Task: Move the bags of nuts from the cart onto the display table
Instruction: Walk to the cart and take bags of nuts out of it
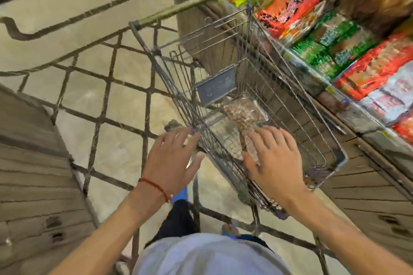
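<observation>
R hand [276, 163] over nut bag [249, 147] in cart [190, 4]

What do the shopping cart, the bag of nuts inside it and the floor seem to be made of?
Shopping cart: dull grey metal wire, judging by its thin open grid; its handle looks sleeved in olive plastic, though blur leaves that open. Bag of nuts: clear glossy plastic film, since brown nuts show through. Floor: probably polished beige tile or stone, with dark lines.

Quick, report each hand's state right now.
Left hand: open, fingers spread beside the cart, holding nothing.
Right hand: open, spread over a bag of nuts in the cart, no grip yet.
</observation>
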Tool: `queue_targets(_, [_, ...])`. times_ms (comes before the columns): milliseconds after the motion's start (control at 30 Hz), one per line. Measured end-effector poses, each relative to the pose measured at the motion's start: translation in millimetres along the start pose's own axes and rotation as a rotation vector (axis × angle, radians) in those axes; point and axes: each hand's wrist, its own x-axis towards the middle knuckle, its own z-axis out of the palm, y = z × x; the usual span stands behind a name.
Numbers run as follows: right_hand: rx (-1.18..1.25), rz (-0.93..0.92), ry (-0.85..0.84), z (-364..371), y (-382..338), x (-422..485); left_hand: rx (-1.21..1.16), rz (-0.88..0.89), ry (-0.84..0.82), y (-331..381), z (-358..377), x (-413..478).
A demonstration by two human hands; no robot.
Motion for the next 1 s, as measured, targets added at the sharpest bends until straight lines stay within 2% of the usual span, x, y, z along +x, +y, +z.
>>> queue_targets(233, [-0.042, 0.326, -0.094, -3.5, -29.1, 50.3, 0.036, 0.294, -0.016, -61.2, -22.3, 113.5])
queue_targets(367, [-0.026, 0.444, -0.070, 3.1, -36.7, 63.7, 0.061, 0.425, -0.048, -70.6, -19.1, 163.9])
queue_targets(600, [0.005, 0.515, -0.127, 38.0, -4.3, 94.7, 0.133, 0.524, -0.111, -45.7, -5.2, 252.0])
queue_targets(733, [0.022, 0.516, -0.258, 60.8, 31.3, 117.8, 0.195, 0.577, -0.179, -24.7, 9.4, 293.9])
queue_targets(1000, [0.038, 0.524, -0.390, 97.2, 83.2, 151.4, 0.178, 0.531, -0.273, 6.2, 48.1, 363.1])
